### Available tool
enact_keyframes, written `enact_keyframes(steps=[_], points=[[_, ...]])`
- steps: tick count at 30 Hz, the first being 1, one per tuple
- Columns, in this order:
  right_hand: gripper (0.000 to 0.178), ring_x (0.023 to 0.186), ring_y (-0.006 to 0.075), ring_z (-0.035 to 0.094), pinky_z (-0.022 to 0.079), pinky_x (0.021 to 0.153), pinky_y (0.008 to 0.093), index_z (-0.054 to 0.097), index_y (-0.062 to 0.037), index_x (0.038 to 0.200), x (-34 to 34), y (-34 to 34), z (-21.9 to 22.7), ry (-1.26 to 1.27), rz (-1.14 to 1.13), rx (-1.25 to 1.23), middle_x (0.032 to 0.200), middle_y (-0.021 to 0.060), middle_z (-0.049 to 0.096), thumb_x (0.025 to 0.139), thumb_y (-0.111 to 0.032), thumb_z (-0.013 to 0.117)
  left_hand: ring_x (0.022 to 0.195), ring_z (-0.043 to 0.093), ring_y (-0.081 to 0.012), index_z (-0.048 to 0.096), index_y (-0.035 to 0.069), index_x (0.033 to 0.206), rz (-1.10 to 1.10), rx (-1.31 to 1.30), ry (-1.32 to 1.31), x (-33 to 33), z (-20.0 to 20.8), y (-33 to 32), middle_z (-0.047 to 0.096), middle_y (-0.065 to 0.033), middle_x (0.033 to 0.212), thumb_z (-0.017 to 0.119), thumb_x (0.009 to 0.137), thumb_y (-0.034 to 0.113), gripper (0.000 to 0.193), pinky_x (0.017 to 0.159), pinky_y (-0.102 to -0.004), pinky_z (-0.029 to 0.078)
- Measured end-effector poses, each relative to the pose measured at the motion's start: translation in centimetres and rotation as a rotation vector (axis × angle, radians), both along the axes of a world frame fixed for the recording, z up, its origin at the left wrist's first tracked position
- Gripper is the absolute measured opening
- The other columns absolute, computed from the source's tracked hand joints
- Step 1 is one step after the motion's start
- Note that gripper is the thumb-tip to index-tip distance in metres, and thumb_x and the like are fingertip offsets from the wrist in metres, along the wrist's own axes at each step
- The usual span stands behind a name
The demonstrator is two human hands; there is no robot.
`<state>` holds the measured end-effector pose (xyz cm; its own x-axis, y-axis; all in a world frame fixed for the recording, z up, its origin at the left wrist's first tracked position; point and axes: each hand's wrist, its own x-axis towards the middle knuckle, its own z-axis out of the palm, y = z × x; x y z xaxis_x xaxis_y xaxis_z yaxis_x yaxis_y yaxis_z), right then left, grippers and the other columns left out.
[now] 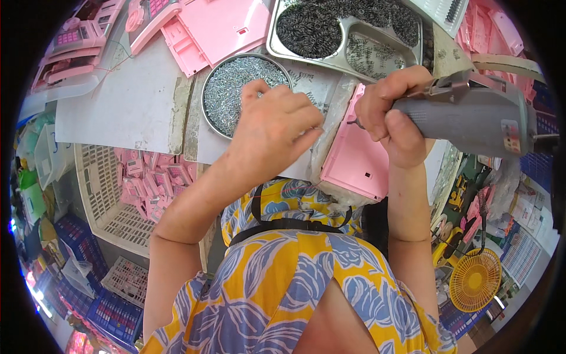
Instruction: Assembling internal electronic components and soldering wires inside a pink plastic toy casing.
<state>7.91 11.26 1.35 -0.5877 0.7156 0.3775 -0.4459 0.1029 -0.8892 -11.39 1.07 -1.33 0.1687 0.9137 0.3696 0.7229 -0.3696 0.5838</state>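
Observation:
My right hand is wrapped round a grey electric screwdriver that lies nearly level, its cord end to the right. A dark tip shows beside the fingers, over the upper part of a pink plastic panel. That panel rests on a plastic-wrapped block at the table's near edge. My left hand is closed, knuckles up, between the round metal bowl and the panel. Its fingers are bent in, and whatever they may hold is hidden. Small silver screws fill the bowl.
Behind the bowl stands a metal tray with dark springs. Pink casings lie at the back left. Below the table's left side, a white crate holds small pink parts. A yellow basket sits at lower right.

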Motion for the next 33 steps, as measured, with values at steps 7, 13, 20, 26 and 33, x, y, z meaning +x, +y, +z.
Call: enact_keyframes(steps=[7,13,20,26,33], points=[[0.031,0.048,0.0081,0.044,0.035,0.047,0.0255,0.052,-0.0141,0.113,1.3,-0.9,5.9,0.099,0.106,0.081,0.062,-0.0059,0.052,0.093,-0.032,0.068,0.082,0.063,-0.0169,0.071,0.013,0.096,-0.111,0.097,-0.173,2.5,-1.1,-0.9,0.071,0.0017,0.094,0.078,0.08,0.01,0.018,0.086,-0.0403,0.036],[0.029,0.045,0.0096,0.048,0.039,0.046,0.0273,0.05,-0.0139,0.107,1.1,-3.8,5.7,0.06,0.037,0.068,0.06,-0.005,0.053,0.093,-0.032,0.068,0.078,0.063,-0.0172,0.07,0.012,0.098,-0.142,0.127,-0.211,2.7,-1.0,-1.3,0.071,0.0007,0.091,0.078,0.078,0.008,0.022,0.085,-0.0399,0.036],[0.031,0.047,0.0122,0.049,0.042,0.048,0.0307,0.049,-0.0116,0.105,1.5,-5.4,5.3,0.013,-0.011,0.036,0.061,-0.0023,0.053,0.093,-0.031,0.07,0.085,0.063,-0.0191,0.071,0.01,0.101,-0.206,0.113,-0.119,2.5,-0.6,-2.1,0.072,0.001,0.1,0.076,0.074,0.008,0.028,0.09,-0.0429,0.036],[0.03,0.055,0.0175,0.053,0.047,0.057,0.0333,0.052,-0.0065,0.101,1.9,-8.4,2.7,0.021,0.028,-0.103,0.064,0.0039,0.055,0.089,-0.02,0.076,0.112,0.056,-0.023,0.074,0.013,0.116,-0.249,-0.063,0.077,2.0,-1.4,-2.4,0.067,0.0063,0.134,0.064,0.073,0.006,0.045,0.103,-0.0465,0.033],[0.021,0.049,0.0223,0.056,0.047,0.049,0.0321,0.055,-0.004,0.09,0.9,-8.7,1.4,-0.019,0.058,0.131,0.061,0.0061,0.057,0.077,-0.003,0.071,0.108,0.057,-0.0218,0.076,0.016,0.113,-0.221,-0.055,0.045,2.4,-1.3,-2.2,0.067,0.007,0.134,0.064,0.074,0.005,0.042,0.103,-0.0459,0.033]])
